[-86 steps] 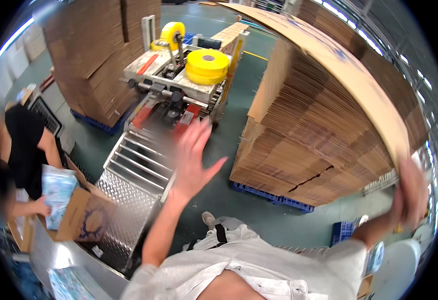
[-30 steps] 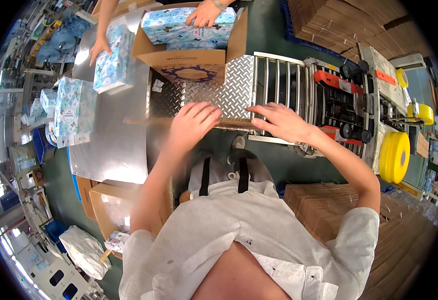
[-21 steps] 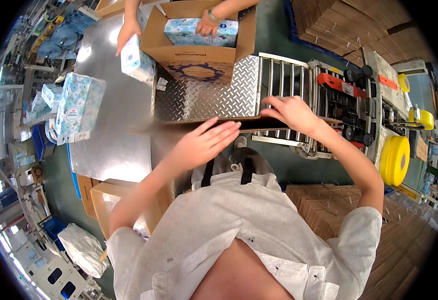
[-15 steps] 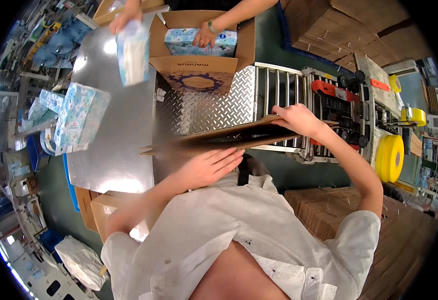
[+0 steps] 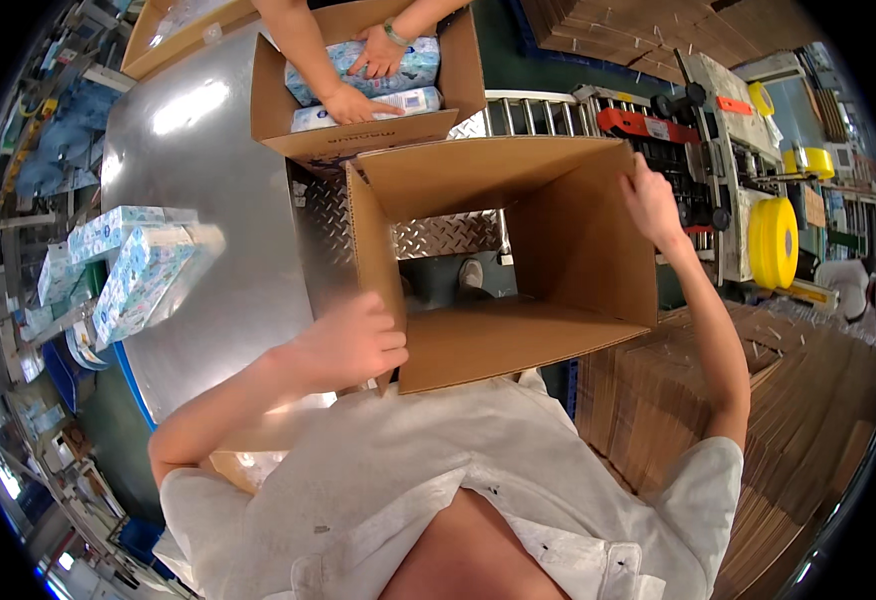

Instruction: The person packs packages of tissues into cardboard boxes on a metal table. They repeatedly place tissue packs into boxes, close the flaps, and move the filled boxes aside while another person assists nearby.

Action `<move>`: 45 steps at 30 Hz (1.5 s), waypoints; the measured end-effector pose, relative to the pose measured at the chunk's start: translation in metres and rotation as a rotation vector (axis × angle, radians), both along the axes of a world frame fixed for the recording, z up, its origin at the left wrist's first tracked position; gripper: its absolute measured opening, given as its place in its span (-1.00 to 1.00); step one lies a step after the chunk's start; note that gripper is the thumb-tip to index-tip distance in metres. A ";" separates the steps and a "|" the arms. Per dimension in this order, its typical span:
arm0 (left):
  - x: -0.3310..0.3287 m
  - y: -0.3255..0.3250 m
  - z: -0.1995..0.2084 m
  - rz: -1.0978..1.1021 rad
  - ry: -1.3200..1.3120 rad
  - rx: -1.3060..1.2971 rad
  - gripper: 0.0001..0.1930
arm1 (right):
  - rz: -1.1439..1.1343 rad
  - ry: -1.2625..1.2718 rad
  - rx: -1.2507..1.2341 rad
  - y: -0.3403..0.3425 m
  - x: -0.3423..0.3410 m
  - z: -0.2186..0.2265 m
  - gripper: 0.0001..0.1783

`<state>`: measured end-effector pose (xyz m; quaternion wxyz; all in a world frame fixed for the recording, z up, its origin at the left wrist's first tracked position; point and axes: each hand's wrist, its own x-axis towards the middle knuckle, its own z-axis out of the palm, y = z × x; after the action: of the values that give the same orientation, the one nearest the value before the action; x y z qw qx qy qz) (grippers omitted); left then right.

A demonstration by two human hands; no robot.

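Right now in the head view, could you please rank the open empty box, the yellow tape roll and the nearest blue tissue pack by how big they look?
1. The open empty box, held by the left hand and right hand, looks largest, though it is nearest the camera.
2. and 3. The blue tissue pack and yellow tape roll look too alike to rank.

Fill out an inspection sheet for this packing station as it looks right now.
Surface: shiny metal table, with a checker-plate ramp leading to rollers.
Job's things: opened-out cardboard box, open at both ends, floor visible through it.
Clutter: patterned blue packs stacked at the table's left edge.
Hands: left hand grips the box's near left corner; right hand holds its far right edge.
Cables: nothing seen.
Surroundings: a co-worker's hands press packs into a second carton; taping machine with yellow tape roll; flat cardboard stacks at right.
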<state>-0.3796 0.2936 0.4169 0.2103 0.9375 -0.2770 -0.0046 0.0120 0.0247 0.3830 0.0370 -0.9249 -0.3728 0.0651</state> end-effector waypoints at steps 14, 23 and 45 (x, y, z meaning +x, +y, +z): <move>0.060 -0.037 -0.099 -0.303 0.050 -0.091 -0.92 | -0.142 -0.163 -0.085 0.106 -0.103 -0.040 -0.62; 0.000 -0.043 -0.156 1.291 -0.051 -0.190 -0.10 | 0.769 0.785 -0.281 0.000 -0.181 0.006 0.23; -0.033 -0.072 -0.200 1.152 0.200 -1.686 -0.23 | 0.680 0.128 0.045 0.006 -0.136 -0.094 -0.22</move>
<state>-0.4131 0.2218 0.2170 0.7932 0.4707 0.3207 0.2153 -0.1241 0.0303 0.2888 0.0567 -0.7407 -0.6579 0.1235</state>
